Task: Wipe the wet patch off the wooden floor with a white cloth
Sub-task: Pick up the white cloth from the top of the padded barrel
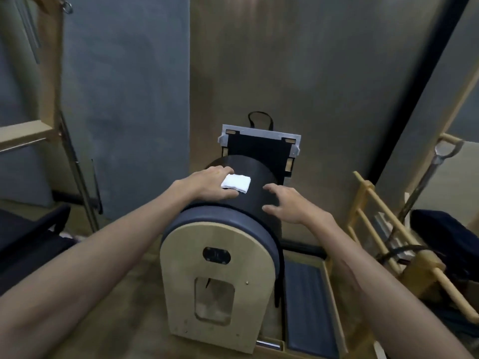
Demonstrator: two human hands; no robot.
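Observation:
A folded white cloth lies on top of a dark padded barrel with a pale wooden end panel. My left hand lies flat on the barrel, its fingertips at the cloth's left edge. My right hand hovers just right of the cloth with fingers spread and loosely bent, holding nothing. The wooden floor stretches beyond the barrel; I can make out no wet patch on it.
A grey mat covers the floor at the left. A wooden ladder frame and metal bars stand at the right. A wooden frame with metal poles stands at the left. A padded platform sits below the barrel.

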